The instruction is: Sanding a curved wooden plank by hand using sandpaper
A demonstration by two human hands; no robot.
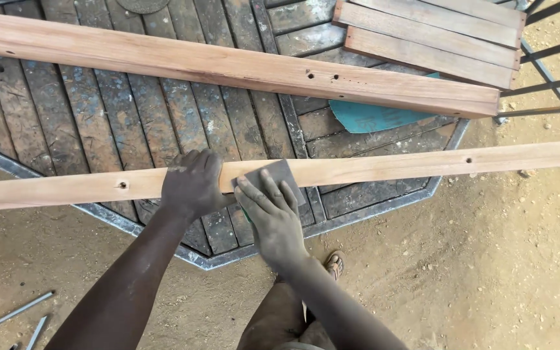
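Observation:
A long pale wooden slat (384,166) lies across the near edge of an octagonal slatted table (131,110), overhanging it on both sides. My left hand (192,183) wraps over the slat and grips it. Just to its right, my right hand (272,214) presses a grey sheet of sandpaper (280,174) flat onto the slat, fingers spread over it. Both hands and forearms are dusty. The slat has small drilled holes along its length.
A wider wooden plank (228,65) lies diagonally across the table. More planks (435,32) are stacked at the top right, with a teal sandpaper sheet (371,118) beneath the plank. Metal rods (11,314) lie on the sandy ground at lower left. A metal frame (546,84) stands right.

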